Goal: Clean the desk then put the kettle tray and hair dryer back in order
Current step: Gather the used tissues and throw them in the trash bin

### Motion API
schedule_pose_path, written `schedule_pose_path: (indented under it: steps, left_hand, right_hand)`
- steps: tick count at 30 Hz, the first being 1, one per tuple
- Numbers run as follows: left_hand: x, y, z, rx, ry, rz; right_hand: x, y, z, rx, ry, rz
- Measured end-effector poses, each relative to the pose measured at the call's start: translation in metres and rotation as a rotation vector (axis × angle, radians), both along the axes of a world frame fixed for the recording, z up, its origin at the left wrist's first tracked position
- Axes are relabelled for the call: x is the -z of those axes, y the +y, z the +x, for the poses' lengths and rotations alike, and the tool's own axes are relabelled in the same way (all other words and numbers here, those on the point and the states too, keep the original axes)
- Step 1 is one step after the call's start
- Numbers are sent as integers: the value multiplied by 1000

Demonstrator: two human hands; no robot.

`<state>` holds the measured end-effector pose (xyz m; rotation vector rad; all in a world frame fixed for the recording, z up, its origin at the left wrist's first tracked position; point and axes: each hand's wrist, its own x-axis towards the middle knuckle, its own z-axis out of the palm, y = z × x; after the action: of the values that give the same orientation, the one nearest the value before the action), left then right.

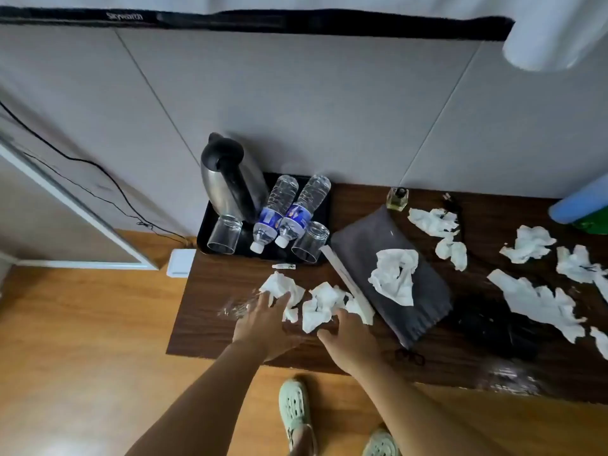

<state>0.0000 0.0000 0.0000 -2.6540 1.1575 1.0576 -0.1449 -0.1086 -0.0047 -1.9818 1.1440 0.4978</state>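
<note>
While crumpled tissues [533,301] litter the tabletop [204,334], the left hand [263,324] rests spread on one wad [279,286] and the right hand [352,337] touches a second wad [320,306], grip unclear, near the kettle tray [202,238].

tray [203,232] left on desk [210,324] | kettle [230,182] on tray | towel [388,278] right

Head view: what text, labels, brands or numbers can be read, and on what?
"Skyworth", slightly blurred: on the black TV frame at the top.
Blue labels on left water bottle and right water bottle: too blurred to read.
Small white sachet: too small to read.
</note>
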Motion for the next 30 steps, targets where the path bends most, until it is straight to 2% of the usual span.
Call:
schedule_pose_path:
  steps: [5, 10, 14, 19, 24, 27, 30]
  left_hand:
    - [36, -15, 14, -10, -53, -27]
    - [62, -27, 18, 3, -50, -84]
    - [73, -33, 17, 11, -61, -143]
    - [83, -34, 12, 65, -59, -171]
    - [90, -33, 10, 79, 40, -263]
    - [91, -33, 7, 45, 126, -330]
    - [85, -34, 2, 23, 181, -344]
  right_hand:
    - [30, -4, 25, 161, 153, -134]
    - [52, -14, 32, 152, 244, -223]
    - [67, -14, 36, 143, 238, -306]
    - [82, -10, 40, 135, 194, -375]
    - [86, -9, 42, 143, 61, -358]
    - [92, -7, 43, 183, -73, -272]
    - [92, -6, 44, 330, -193, -97]
